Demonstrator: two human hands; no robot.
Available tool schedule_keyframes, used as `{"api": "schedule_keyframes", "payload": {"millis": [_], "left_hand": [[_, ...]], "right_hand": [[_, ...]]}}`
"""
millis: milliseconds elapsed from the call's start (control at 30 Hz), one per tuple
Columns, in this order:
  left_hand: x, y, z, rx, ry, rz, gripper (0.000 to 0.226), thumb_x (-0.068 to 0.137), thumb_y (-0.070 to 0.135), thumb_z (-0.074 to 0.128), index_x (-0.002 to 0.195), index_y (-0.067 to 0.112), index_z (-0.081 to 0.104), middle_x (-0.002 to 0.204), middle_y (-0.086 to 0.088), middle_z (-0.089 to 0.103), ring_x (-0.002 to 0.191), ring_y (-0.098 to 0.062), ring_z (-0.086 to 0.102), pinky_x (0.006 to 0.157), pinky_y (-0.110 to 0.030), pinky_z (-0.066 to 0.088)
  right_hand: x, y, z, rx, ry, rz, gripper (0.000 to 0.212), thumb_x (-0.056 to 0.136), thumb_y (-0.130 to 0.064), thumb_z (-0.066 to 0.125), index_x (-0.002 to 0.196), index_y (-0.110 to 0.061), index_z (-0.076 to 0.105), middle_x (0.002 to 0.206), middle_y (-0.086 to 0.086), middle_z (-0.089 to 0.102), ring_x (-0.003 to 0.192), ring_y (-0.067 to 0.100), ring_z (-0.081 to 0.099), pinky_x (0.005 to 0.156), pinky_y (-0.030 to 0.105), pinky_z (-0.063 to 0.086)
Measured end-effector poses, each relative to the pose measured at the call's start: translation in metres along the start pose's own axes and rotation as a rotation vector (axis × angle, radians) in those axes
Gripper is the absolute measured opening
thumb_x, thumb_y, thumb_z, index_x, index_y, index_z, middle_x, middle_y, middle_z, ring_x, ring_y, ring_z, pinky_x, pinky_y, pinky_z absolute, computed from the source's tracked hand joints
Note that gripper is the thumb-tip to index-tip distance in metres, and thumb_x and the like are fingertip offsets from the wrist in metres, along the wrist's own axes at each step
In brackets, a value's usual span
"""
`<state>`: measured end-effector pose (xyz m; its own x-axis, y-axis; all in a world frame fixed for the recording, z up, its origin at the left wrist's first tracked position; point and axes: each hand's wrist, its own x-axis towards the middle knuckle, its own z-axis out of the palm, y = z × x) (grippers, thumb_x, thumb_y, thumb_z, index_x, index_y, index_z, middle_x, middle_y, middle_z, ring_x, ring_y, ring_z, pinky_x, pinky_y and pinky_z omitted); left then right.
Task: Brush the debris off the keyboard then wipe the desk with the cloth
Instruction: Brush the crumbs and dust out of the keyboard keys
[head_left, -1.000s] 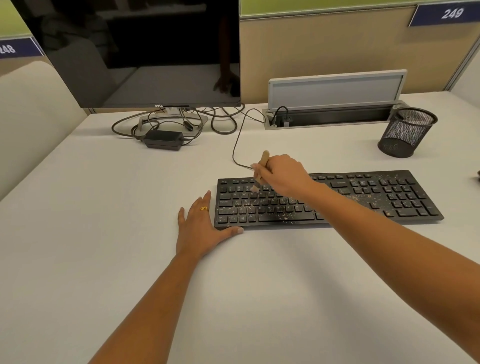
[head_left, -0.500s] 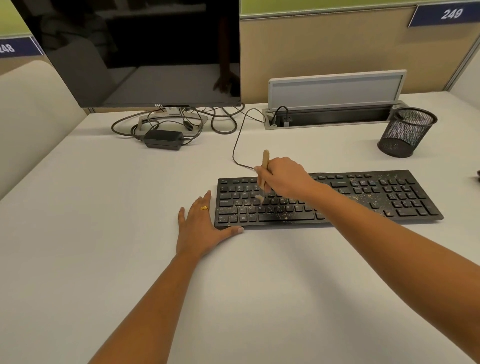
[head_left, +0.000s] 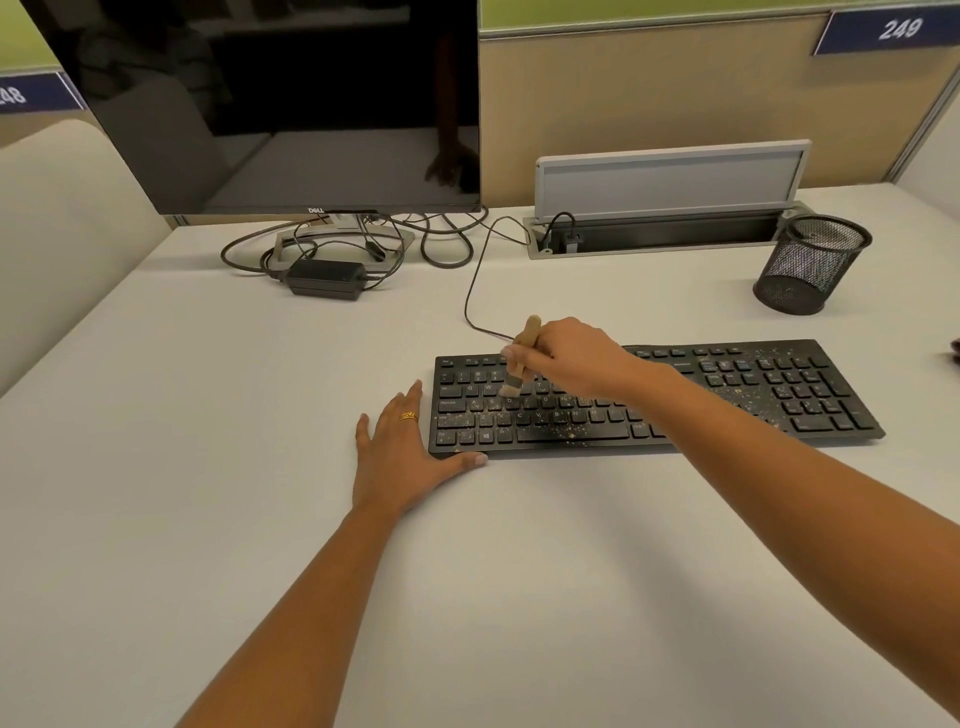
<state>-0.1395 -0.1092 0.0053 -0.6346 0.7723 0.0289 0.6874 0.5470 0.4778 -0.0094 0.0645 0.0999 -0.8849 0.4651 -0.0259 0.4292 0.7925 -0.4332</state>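
Observation:
A black keyboard (head_left: 753, 395) lies on the white desk (head_left: 208, 467), speckled with yellowish debris (head_left: 563, 428) on its lower left rows and near the number pad. My right hand (head_left: 569, 358) grips a small wooden-handled brush (head_left: 525, 343), its bristles touching the upper-left letter keys. My left hand (head_left: 402, 452) lies flat on the desk against the keyboard's left end, thumb along the front edge, a gold ring on one finger. No cloth is in view.
A dark monitor (head_left: 291, 104) stands at the back left with tangled cables and a power brick (head_left: 324, 278) below it. An open cable tray with raised lid (head_left: 670, 182) sits behind the keyboard. A black mesh pen cup (head_left: 808, 265) stands back right.
The brush has swept down over the left-hand keys and come back up to the upper-left rows. My left hand has stayed put.

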Motion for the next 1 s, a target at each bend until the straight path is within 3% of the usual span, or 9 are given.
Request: {"api": "schedule_keyframes", "payload": {"millis": [100,200,333,400,533,633,733,867,1000], "left_hand": [[0.000,0.001,-0.001,-0.001,-0.004,0.004,0.126,0.051,0.083,0.053,0.152,0.019,0.013,0.157,0.003,0.024,0.145,-0.011,0.016,0.119,-0.042,-0.002],[0.000,0.001,-0.002,-0.010,-0.007,0.005,0.128,0.048,0.084,0.049,0.152,0.019,0.013,0.157,0.002,0.024,0.145,-0.011,0.016,0.119,-0.042,-0.002],[0.000,0.000,-0.001,-0.003,-0.012,0.002,0.127,0.048,0.085,0.049,0.152,0.020,0.013,0.157,0.003,0.022,0.146,-0.010,0.014,0.119,-0.042,-0.003],[0.001,0.000,-0.001,-0.003,-0.014,-0.002,0.127,0.049,0.085,0.049,0.152,0.021,0.013,0.158,0.003,0.022,0.146,-0.011,0.014,0.119,-0.042,-0.003],[0.000,0.001,-0.001,-0.005,-0.015,-0.002,0.127,0.049,0.084,0.049,0.152,0.020,0.013,0.157,0.002,0.022,0.146,-0.011,0.014,0.119,-0.042,-0.003],[0.000,0.001,-0.001,-0.005,-0.013,-0.007,0.126,0.050,0.084,0.051,0.152,0.021,0.013,0.157,0.002,0.022,0.146,-0.011,0.015,0.119,-0.042,-0.003],[0.000,0.001,-0.001,0.002,-0.013,-0.003,0.125,0.051,0.083,0.053,0.152,0.020,0.013,0.157,0.002,0.023,0.145,-0.011,0.015,0.119,-0.042,-0.003],[0.001,0.000,-0.001,0.001,-0.015,-0.004,0.128,0.048,0.085,0.049,0.152,0.020,0.012,0.157,0.002,0.023,0.146,-0.011,0.015,0.119,-0.043,-0.002],[0.001,0.000,0.000,-0.006,-0.013,0.000,0.127,0.049,0.085,0.050,0.152,0.021,0.012,0.157,0.003,0.023,0.145,-0.011,0.015,0.119,-0.042,-0.003]], "right_hand": [[-0.001,0.005,-0.006,-0.149,-0.018,-0.010,0.048,0.099,-0.043,0.032,0.081,-0.012,0.064,0.076,-0.001,0.062,0.065,0.012,0.050,0.059,0.027,0.034],[0.000,0.003,-0.013,-0.253,0.019,0.010,0.046,0.100,-0.042,0.031,0.065,-0.018,0.049,0.065,-0.002,0.052,0.069,0.017,0.050,0.066,0.028,0.035],[0.003,0.002,-0.010,-0.039,0.181,0.095,0.042,0.100,-0.040,0.033,0.073,-0.017,0.055,0.065,-0.005,0.054,0.067,0.016,0.049,0.068,0.028,0.036],[0.002,0.002,-0.001,0.008,0.185,0.137,0.045,0.100,-0.039,0.033,0.076,-0.012,0.059,0.065,-0.005,0.056,0.067,0.018,0.051,0.067,0.029,0.038],[0.002,0.002,0.009,-0.003,0.169,0.137,0.050,0.100,-0.038,0.032,0.085,-0.006,0.068,0.084,0.008,0.070,0.079,0.026,0.064,0.077,0.037,0.051],[0.003,0.001,0.004,0.035,0.194,0.149,0.047,0.100,-0.036,0.033,0.080,-0.009,0.066,0.078,0.004,0.067,0.077,0.024,0.063,0.077,0.036,0.050],[0.002,0.002,0.005,0.025,0.273,0.156,0.052,0.100,-0.040,0.031,0.086,-0.007,0.069,0.078,0.004,0.066,0.078,0.024,0.062,0.072,0.033,0.047],[0.000,0.001,0.014,-0.022,0.217,0.128,0.052,0.101,-0.038,0.028,0.091,-0.006,0.067,0.085,0.009,0.070,0.081,0.027,0.064,0.075,0.035,0.050],[0.004,-0.003,0.007,0.088,0.227,0.147,0.048,0.101,-0.036,0.031,0.084,-0.007,0.066,0.079,0.004,0.067,0.078,0.025,0.064,0.076,0.037,0.050]]}}
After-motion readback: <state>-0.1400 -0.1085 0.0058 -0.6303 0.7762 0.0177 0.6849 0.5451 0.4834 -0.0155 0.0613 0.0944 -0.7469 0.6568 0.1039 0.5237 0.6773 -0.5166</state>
